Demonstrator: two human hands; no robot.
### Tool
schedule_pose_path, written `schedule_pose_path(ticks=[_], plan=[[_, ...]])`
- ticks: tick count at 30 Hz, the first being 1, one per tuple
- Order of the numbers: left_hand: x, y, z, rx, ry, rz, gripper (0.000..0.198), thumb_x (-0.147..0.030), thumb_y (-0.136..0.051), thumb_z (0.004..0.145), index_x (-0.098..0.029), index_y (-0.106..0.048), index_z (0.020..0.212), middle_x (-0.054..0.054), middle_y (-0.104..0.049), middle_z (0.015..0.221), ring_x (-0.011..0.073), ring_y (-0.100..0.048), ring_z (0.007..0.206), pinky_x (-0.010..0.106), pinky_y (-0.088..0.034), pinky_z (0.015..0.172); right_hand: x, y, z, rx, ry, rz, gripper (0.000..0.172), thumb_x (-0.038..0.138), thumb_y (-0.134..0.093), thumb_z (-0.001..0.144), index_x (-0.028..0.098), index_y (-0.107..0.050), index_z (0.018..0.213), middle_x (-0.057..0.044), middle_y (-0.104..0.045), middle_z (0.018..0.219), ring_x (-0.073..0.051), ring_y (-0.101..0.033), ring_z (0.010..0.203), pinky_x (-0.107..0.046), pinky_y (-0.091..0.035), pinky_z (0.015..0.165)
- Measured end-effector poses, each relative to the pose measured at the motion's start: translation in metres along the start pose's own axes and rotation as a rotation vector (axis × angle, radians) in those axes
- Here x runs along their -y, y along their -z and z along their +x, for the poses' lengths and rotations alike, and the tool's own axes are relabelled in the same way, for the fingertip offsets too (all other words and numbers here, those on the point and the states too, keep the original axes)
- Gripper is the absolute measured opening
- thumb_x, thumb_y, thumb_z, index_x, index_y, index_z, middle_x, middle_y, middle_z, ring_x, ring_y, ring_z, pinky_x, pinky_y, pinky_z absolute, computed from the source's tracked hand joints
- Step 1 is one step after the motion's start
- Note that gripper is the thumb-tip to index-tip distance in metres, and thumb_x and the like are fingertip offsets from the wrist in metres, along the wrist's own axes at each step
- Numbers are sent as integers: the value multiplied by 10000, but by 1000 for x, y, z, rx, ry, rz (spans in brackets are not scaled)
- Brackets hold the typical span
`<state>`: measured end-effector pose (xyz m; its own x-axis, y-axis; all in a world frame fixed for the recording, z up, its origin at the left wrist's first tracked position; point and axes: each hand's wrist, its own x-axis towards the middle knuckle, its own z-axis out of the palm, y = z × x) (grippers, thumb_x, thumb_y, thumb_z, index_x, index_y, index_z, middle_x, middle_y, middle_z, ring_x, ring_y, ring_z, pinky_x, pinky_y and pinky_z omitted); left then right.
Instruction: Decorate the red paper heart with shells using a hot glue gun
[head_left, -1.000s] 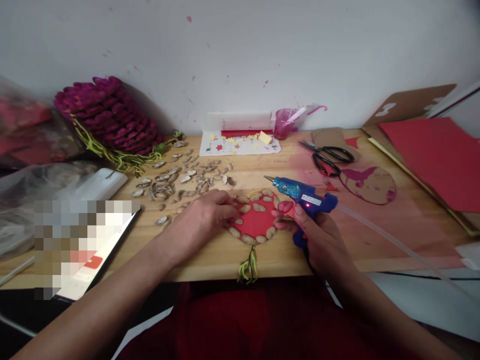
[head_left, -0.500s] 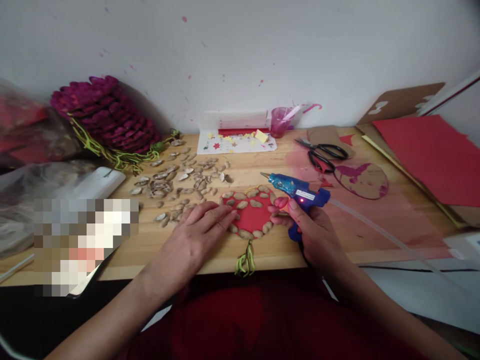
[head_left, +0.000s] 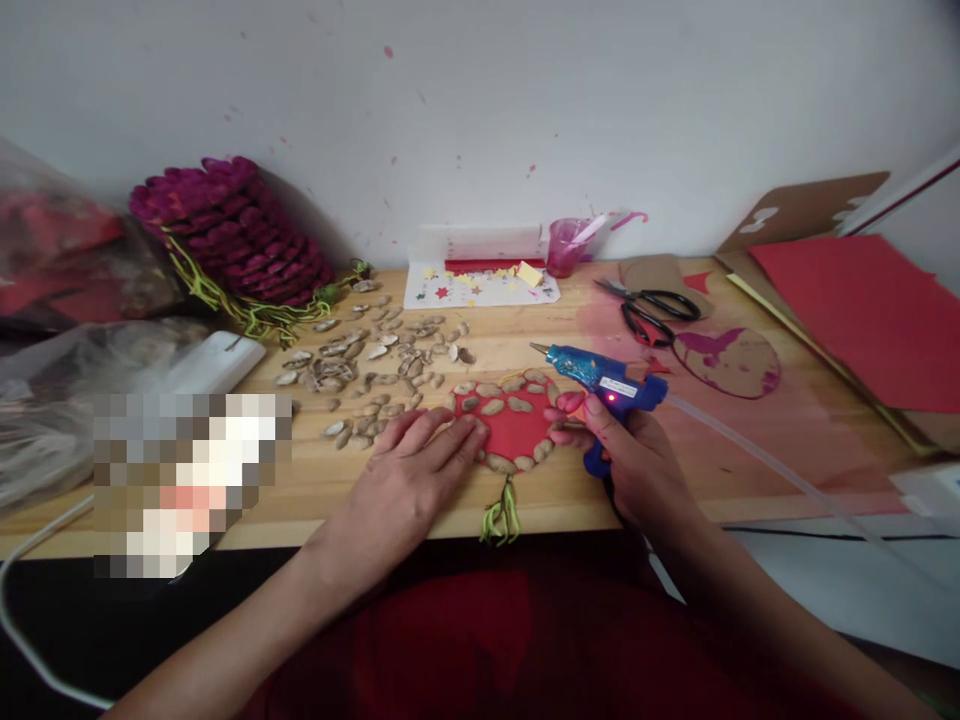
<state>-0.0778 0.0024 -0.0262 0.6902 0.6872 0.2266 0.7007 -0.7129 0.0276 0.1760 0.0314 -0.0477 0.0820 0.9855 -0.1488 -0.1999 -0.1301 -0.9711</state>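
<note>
A red paper heart (head_left: 510, 428) edged with nut shells lies near the front of the wooden table (head_left: 540, 500), with a green yarn tassel (head_left: 501, 518) hanging from its tip over the edge. My left hand (head_left: 409, 475) lies flat with fingers stretched out, fingertips on the heart's left edge. My right hand (head_left: 626, 465) grips a blue glue gun (head_left: 609, 385), its red light on and its nozzle pointing left above the heart's upper right. A clear glue stick (head_left: 750, 445) trails out behind it.
Loose nut shells (head_left: 375, 365) are scattered left of the heart. A purple woven piece (head_left: 229, 232) sits at back left, a star-sticker sheet (head_left: 480, 287) and pink cup (head_left: 564, 245) at the back, black scissors (head_left: 660, 308) and red paper (head_left: 877, 315) on the right.
My left hand has gone from curled over the heart's upper left to lying flat at its left edge, drawn nearer the table front. The glue gun has barely moved.
</note>
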Motion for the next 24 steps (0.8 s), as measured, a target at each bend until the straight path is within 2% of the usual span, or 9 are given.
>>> schedule_pose_path(ticks=[8, 16, 21, 24], plan=[[-4, 1, 6, -23, 5, 2, 518, -83, -575, 902, -107, -530, 1417, 118, -633, 1360, 335, -486, 1241, 496, -353, 1057, -2, 0, 0, 10, 11, 7, 237, 471, -744, 837, 244, -739, 907, -22, -766, 856, -179, -755, 797, -289, -622, 674], [-4, 3, 9, -38, 15, 22, 466, -90, -537, 939, -118, -540, 1405, 117, -638, 1351, 337, -478, 1245, 500, -359, 1042, -4, 3, 1, 16, 15, -13, 224, 456, -735, 853, 247, -741, 935, -22, -768, 898, -167, -751, 794, -270, -615, 673], [14, -1, 7, -168, 98, -93, 407, -135, -528, 972, -211, -589, 1367, 95, -651, 1322, 308, -479, 1242, 504, -387, 1025, 0, -1, 0, 0, 13, 11, 254, 478, -782, 798, 242, -755, 888, -26, -760, 910, -177, -747, 795, -290, -632, 683], [26, -5, 9, -292, 194, -145, 286, -152, -572, 962, -235, -695, 1206, 74, -716, 1120, 252, -560, 1077, 440, -463, 941, 1, -2, -1, -4, 13, 23, 249, 478, -790, 789, 244, -762, 868, -28, -758, 914, -188, -747, 812, -305, -640, 693]])
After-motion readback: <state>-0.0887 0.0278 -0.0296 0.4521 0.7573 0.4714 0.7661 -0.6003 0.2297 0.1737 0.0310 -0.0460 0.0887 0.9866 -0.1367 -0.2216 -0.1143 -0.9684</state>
